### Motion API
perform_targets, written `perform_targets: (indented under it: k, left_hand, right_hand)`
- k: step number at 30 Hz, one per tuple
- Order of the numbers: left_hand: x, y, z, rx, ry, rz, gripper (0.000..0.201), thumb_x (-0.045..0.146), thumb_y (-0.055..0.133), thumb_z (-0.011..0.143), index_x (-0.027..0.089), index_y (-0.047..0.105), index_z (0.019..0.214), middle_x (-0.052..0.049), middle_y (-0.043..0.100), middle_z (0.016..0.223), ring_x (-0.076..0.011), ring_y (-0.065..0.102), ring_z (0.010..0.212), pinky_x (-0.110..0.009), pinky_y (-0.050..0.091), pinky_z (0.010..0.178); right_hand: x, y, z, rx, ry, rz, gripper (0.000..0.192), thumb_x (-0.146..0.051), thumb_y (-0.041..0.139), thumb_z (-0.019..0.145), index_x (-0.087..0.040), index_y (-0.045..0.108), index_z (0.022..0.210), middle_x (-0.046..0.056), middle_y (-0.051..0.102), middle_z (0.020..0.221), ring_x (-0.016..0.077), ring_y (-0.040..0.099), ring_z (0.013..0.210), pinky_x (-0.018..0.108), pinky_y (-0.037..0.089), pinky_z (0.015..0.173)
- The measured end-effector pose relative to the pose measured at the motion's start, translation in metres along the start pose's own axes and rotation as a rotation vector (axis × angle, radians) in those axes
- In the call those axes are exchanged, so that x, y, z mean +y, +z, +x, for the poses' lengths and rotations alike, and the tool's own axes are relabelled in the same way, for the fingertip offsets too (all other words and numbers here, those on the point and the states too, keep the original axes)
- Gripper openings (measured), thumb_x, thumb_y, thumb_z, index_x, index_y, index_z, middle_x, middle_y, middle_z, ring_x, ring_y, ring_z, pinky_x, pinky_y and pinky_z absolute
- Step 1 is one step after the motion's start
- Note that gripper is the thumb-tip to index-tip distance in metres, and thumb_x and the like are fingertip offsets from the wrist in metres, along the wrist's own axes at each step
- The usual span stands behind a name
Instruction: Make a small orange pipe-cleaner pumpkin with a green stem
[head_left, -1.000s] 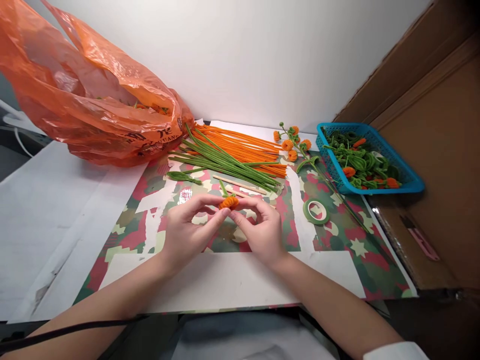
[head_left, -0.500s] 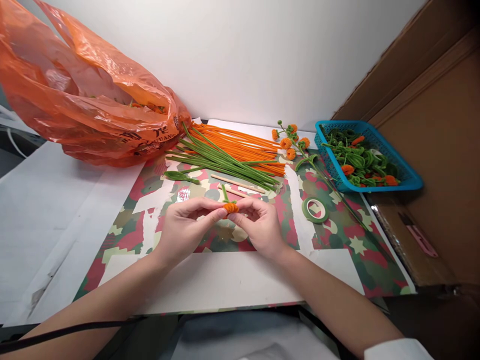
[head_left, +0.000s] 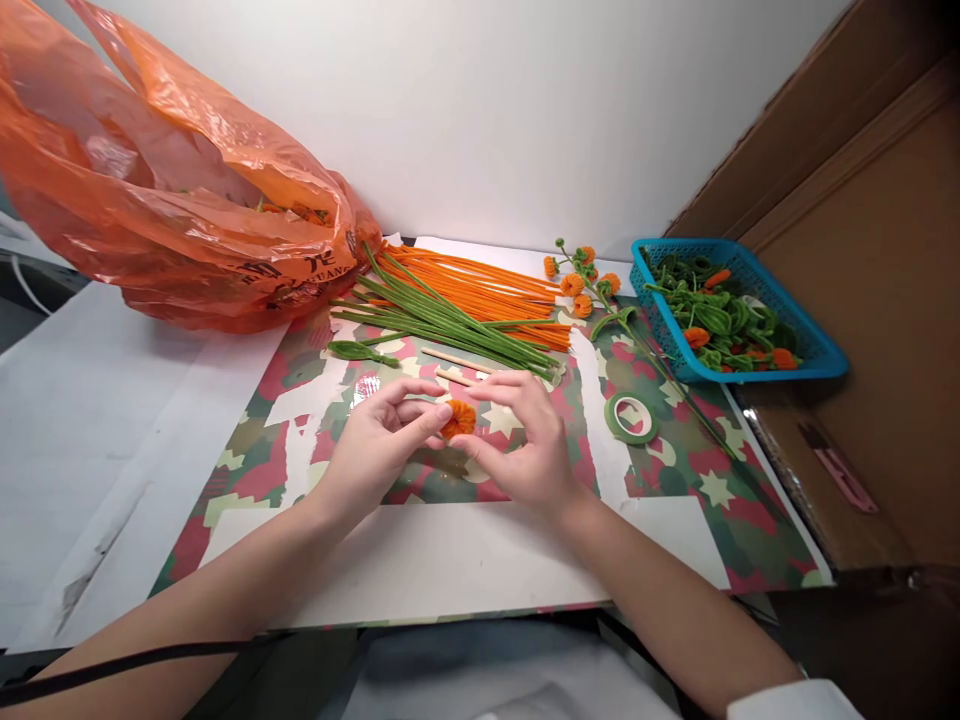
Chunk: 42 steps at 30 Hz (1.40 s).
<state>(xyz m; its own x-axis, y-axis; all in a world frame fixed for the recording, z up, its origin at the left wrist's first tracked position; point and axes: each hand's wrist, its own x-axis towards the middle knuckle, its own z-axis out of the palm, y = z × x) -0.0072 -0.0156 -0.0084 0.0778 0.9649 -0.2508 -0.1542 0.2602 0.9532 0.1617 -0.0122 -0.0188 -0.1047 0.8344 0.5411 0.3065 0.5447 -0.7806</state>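
Note:
A small orange pipe-cleaner flower [head_left: 460,419] is pinched between the thumb and fingers of my left hand [head_left: 382,435], its round fluffy face turned up towards me. My right hand [head_left: 525,430] curves around the flower's right side with thumb and fingers apart; its thumb tip is at the flower's lower edge, and I cannot tell if it touches. The flower's green stem is hidden. Just beyond my hands lie two thin wooden sticks [head_left: 454,378], a bundle of green pipe cleaners [head_left: 450,325] and many orange pipe cleaners [head_left: 480,280].
A green leaf piece [head_left: 363,352] lies left of the sticks. To the right are a roll of green tape [head_left: 631,418], a finished flower stem [head_left: 622,318] and a blue basket [head_left: 750,376] of green and orange pieces. An orange plastic bag [head_left: 247,240] stands back left; a pink cutter [head_left: 844,478] lies far right.
The flower has been turned so its orange face shows and its green stem no longer does. My right hand's fingers have loosened and spread away from it.

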Motion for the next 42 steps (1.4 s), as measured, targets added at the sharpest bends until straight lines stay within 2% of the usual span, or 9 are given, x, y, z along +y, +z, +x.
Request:
perform_targets:
  k: [2, 6, 10, 19, 23, 28, 31, 37, 42]
  left_hand:
    - [0.000, 0.001, -0.002, -0.033, 0.014, 0.016, 0.036, 0.040, 0.081, 0.072, 0.019, 0.062, 0.094, 0.002, 0.069, 0.062, -0.0116, 0.064, 0.056, -0.020, 0.056, 0.054]
    - [0.001, 0.003, -0.003, -0.042, 0.039, 0.028, 0.035, 0.038, 0.081, 0.073, 0.019, 0.059, 0.093, 0.003, 0.068, 0.060, -0.0111, 0.063, 0.055, -0.020, 0.057, 0.054]
    - [0.002, 0.002, -0.005, -0.027, 0.040, 0.030, 0.038, 0.038, 0.081, 0.071, 0.019, 0.058, 0.094, 0.003, 0.067, 0.061, -0.0119, 0.064, 0.055, -0.021, 0.057, 0.053]
    - [0.001, 0.001, -0.005, -0.008, 0.047, 0.021, 0.037, 0.035, 0.082, 0.070, 0.019, 0.058, 0.092, 0.003, 0.068, 0.061, -0.0125, 0.064, 0.054, -0.022, 0.056, 0.054]
    - [0.000, 0.000, -0.004, -0.015, 0.039, 0.015, 0.036, 0.036, 0.082, 0.070, 0.019, 0.059, 0.092, 0.003, 0.067, 0.059, -0.0116, 0.064, 0.052, -0.021, 0.055, 0.054]
    - [0.004, 0.002, -0.003, 0.011, 0.034, 0.034, 0.042, 0.037, 0.086, 0.064, 0.019, 0.059, 0.091, 0.003, 0.069, 0.061, -0.0129, 0.064, 0.051, -0.020, 0.053, 0.048]
    - [0.005, 0.002, -0.003, 0.014, 0.047, 0.053, 0.042, 0.039, 0.085, 0.065, 0.018, 0.059, 0.091, 0.002, 0.069, 0.060, -0.0138, 0.065, 0.053, -0.022, 0.055, 0.051]
    - [0.002, 0.001, -0.004, -0.007, 0.047, 0.073, 0.038, 0.040, 0.082, 0.069, 0.018, 0.059, 0.090, 0.002, 0.068, 0.060, -0.0124, 0.064, 0.053, -0.021, 0.055, 0.052]
    - [0.002, 0.003, -0.005, -0.014, 0.043, 0.077, 0.039, 0.043, 0.082, 0.068, 0.019, 0.060, 0.090, 0.002, 0.069, 0.060, -0.0140, 0.065, 0.054, -0.022, 0.056, 0.051]
  right_hand:
    - [0.000, -0.001, 0.001, -0.040, -0.108, -0.096, 0.019, -0.031, 0.078, 0.075, -0.026, 0.071, 0.091, 0.004, 0.070, 0.095, 0.0223, 0.063, 0.095, 0.041, 0.050, 0.087]
    - [0.002, 0.001, 0.001, -0.049, -0.152, -0.144, 0.017, -0.031, 0.079, 0.076, -0.024, 0.072, 0.089, 0.004, 0.072, 0.090, 0.0212, 0.063, 0.087, 0.040, 0.050, 0.082]
    - [0.002, 0.003, 0.000, -0.039, -0.136, -0.069, 0.015, -0.025, 0.078, 0.076, -0.023, 0.072, 0.089, 0.004, 0.072, 0.088, 0.0200, 0.064, 0.085, 0.039, 0.050, 0.082]
    - [0.004, 0.007, -0.002, -0.076, 0.017, 0.057, 0.016, -0.028, 0.079, 0.073, -0.028, 0.073, 0.088, 0.002, 0.074, 0.088, 0.0225, 0.065, 0.089, 0.043, 0.049, 0.088]
    - [0.007, 0.006, -0.003, -0.085, -0.002, 0.096, 0.018, -0.028, 0.079, 0.075, -0.027, 0.072, 0.091, 0.003, 0.073, 0.090, 0.0219, 0.065, 0.090, 0.041, 0.049, 0.088]
    - [0.008, 0.005, -0.003, -0.088, -0.073, 0.023, 0.032, -0.028, 0.082, 0.072, -0.025, 0.070, 0.102, 0.005, 0.074, 0.096, 0.0240, 0.064, 0.097, 0.041, 0.049, 0.088]
    - [0.007, 0.005, -0.002, -0.080, -0.073, -0.036, 0.027, -0.027, 0.081, 0.073, -0.025, 0.071, 0.097, 0.004, 0.074, 0.093, 0.0235, 0.064, 0.091, 0.040, 0.048, 0.085]
    - [0.008, 0.007, -0.003, -0.117, 0.046, 0.044, 0.019, -0.022, 0.078, 0.072, -0.026, 0.071, 0.089, 0.002, 0.074, 0.088, 0.0228, 0.064, 0.090, 0.041, 0.049, 0.085]
    - [0.006, 0.009, -0.004, -0.099, 0.194, 0.146, 0.017, -0.024, 0.080, 0.070, -0.024, 0.071, 0.083, 0.003, 0.074, 0.087, 0.0215, 0.066, 0.087, 0.038, 0.052, 0.082]
